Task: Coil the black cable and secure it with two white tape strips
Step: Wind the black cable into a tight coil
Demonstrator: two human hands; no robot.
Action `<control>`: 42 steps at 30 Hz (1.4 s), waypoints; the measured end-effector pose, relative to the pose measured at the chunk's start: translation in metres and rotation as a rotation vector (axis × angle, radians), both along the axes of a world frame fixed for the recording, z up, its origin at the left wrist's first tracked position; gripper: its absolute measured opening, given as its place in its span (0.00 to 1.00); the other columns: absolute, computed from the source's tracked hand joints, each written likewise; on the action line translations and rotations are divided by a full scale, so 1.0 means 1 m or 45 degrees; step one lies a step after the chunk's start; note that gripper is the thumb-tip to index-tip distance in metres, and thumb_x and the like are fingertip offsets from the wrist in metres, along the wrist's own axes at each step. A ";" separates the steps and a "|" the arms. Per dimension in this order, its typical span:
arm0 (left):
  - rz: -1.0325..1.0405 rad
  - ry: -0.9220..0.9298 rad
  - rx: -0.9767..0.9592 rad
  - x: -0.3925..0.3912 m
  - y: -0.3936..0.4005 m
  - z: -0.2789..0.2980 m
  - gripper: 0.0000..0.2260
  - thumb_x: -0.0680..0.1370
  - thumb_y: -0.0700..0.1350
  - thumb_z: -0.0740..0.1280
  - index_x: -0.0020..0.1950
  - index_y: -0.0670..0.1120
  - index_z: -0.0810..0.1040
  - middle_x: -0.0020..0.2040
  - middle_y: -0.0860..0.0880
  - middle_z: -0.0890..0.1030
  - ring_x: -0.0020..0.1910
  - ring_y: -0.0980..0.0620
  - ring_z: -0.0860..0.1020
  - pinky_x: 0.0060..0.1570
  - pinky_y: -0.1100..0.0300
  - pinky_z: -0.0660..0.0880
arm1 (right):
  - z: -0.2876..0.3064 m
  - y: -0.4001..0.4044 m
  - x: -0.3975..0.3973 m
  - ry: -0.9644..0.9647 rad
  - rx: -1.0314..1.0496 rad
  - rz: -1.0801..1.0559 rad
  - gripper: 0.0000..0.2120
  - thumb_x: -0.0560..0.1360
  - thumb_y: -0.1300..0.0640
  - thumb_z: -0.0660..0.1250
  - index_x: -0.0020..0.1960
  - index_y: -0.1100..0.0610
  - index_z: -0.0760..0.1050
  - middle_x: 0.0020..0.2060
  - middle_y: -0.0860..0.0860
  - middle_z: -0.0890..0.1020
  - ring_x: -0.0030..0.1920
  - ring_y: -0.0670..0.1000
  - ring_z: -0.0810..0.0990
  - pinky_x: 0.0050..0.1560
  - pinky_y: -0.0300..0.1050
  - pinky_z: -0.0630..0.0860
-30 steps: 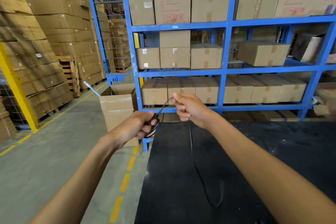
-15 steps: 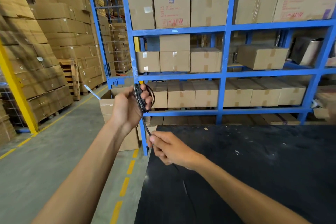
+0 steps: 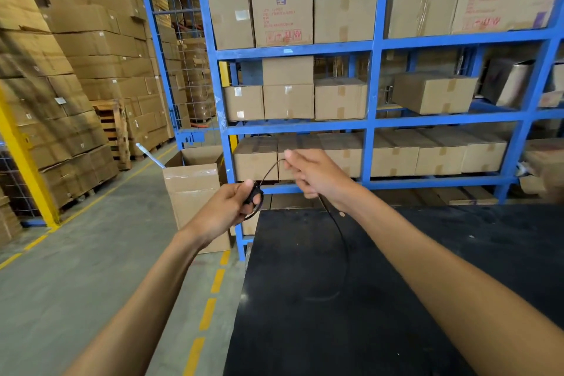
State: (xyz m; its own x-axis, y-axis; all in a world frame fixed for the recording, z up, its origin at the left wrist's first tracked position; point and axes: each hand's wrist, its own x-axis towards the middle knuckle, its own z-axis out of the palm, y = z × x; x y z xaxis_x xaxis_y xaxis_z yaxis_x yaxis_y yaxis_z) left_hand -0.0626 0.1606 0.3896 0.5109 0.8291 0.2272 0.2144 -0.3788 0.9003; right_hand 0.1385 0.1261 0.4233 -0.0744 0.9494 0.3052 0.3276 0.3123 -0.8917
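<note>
My left hand point(image 3: 227, 209) grips a small bundle of loops of the black cable point(image 3: 338, 229) just beyond the far left corner of the black table point(image 3: 427, 299). From there a strand arcs up and right to my right hand point(image 3: 317, 175), which pinches it at about shelf height. The rest of the cable hangs down from my right hand and trails in a curve over the tabletop, hard to follow against the black surface. No white tape strips are in view.
A blue rack point(image 3: 374, 125) full of cardboard boxes stands right behind the table. An open carton point(image 3: 195, 189) sits on the floor by the rack's post. Stacked boxes and pallets point(image 3: 61, 85) line the aisle at left, with a yellow post point(image 3: 21, 156).
My left hand has dropped from shelf height to the table corner with the loops. My right hand rose from the table edge, drawing a fresh strand up and right.
</note>
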 end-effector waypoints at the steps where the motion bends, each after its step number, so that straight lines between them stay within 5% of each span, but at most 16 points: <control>1: 0.047 -0.066 0.025 0.004 0.002 -0.003 0.21 0.84 0.53 0.50 0.39 0.46 0.73 0.23 0.56 0.63 0.25 0.57 0.60 0.27 0.64 0.58 | 0.006 -0.005 -0.010 -0.065 0.064 0.021 0.16 0.85 0.50 0.55 0.45 0.56 0.73 0.25 0.43 0.65 0.22 0.41 0.62 0.24 0.34 0.61; 6: 0.268 -0.333 0.136 0.014 0.007 0.002 0.23 0.84 0.54 0.49 0.34 0.49 0.74 0.27 0.52 0.69 0.26 0.57 0.67 0.31 0.63 0.67 | -0.008 -0.021 -0.051 -0.359 0.347 0.060 0.12 0.84 0.57 0.56 0.45 0.58 0.73 0.29 0.44 0.70 0.29 0.39 0.70 0.33 0.33 0.68; 11: 0.079 -0.757 -0.118 0.014 0.008 0.024 0.21 0.84 0.52 0.49 0.55 0.44 0.80 0.34 0.52 0.76 0.30 0.55 0.68 0.35 0.61 0.66 | -0.056 -0.020 -0.067 -0.350 0.399 0.061 0.13 0.84 0.56 0.55 0.42 0.56 0.71 0.29 0.56 0.70 0.32 0.57 0.69 0.35 0.49 0.67; 13: 0.040 -0.811 -0.102 0.017 0.002 0.032 0.21 0.84 0.50 0.48 0.54 0.43 0.79 0.34 0.52 0.75 0.31 0.54 0.67 0.35 0.60 0.64 | -0.073 -0.020 -0.065 -0.270 0.298 0.107 0.14 0.85 0.55 0.54 0.43 0.57 0.71 0.30 0.60 0.68 0.30 0.52 0.67 0.33 0.43 0.66; 16: -0.041 -0.894 -0.135 0.020 -0.013 0.042 0.19 0.85 0.49 0.48 0.49 0.44 0.76 0.31 0.52 0.71 0.30 0.53 0.67 0.33 0.60 0.63 | -0.090 -0.019 -0.058 -0.118 -0.003 0.258 0.15 0.85 0.53 0.54 0.45 0.59 0.71 0.28 0.51 0.63 0.25 0.42 0.61 0.26 0.35 0.59; 19: -0.169 -0.867 -0.181 0.018 -0.023 0.049 0.18 0.84 0.51 0.48 0.45 0.46 0.72 0.28 0.55 0.66 0.24 0.55 0.63 0.29 0.63 0.63 | -0.097 -0.012 -0.043 -0.115 -0.214 0.303 0.17 0.85 0.51 0.54 0.43 0.58 0.71 0.28 0.50 0.62 0.25 0.45 0.58 0.26 0.40 0.57; 24: -0.197 -0.574 -0.053 0.001 -0.027 0.046 0.17 0.82 0.54 0.52 0.39 0.48 0.71 0.25 0.57 0.61 0.23 0.58 0.57 0.24 0.66 0.59 | -0.081 0.001 0.013 -0.152 -0.306 0.016 0.18 0.83 0.45 0.56 0.42 0.56 0.71 0.27 0.46 0.65 0.24 0.45 0.61 0.27 0.40 0.61; 31: 0.013 -0.039 0.138 0.016 -0.025 0.009 0.19 0.84 0.53 0.51 0.37 0.48 0.71 0.25 0.55 0.64 0.27 0.54 0.59 0.28 0.61 0.58 | 0.020 -0.012 0.011 0.087 -0.060 0.032 0.15 0.84 0.49 0.57 0.45 0.57 0.73 0.28 0.50 0.63 0.25 0.48 0.59 0.25 0.40 0.59; 36: 0.321 -0.323 0.267 0.031 -0.019 0.011 0.19 0.84 0.52 0.49 0.42 0.45 0.73 0.29 0.55 0.68 0.28 0.56 0.65 0.31 0.59 0.65 | 0.033 -0.037 -0.029 -0.179 0.134 0.011 0.15 0.85 0.54 0.55 0.48 0.62 0.74 0.28 0.47 0.65 0.22 0.41 0.61 0.23 0.34 0.60; 39: 0.399 -0.458 0.250 0.034 -0.016 0.018 0.21 0.84 0.52 0.50 0.43 0.42 0.75 0.35 0.47 0.76 0.36 0.53 0.76 0.40 0.53 0.75 | 0.011 -0.042 -0.049 -0.334 0.292 -0.034 0.12 0.84 0.57 0.55 0.54 0.64 0.74 0.35 0.46 0.75 0.26 0.36 0.71 0.30 0.29 0.65; 42: 0.411 -0.562 0.167 0.037 -0.019 0.022 0.19 0.84 0.51 0.51 0.48 0.43 0.77 0.36 0.50 0.78 0.35 0.59 0.77 0.40 0.64 0.74 | -0.017 -0.048 -0.062 -0.305 0.330 -0.075 0.11 0.84 0.58 0.55 0.63 0.58 0.72 0.38 0.41 0.75 0.34 0.34 0.73 0.38 0.31 0.68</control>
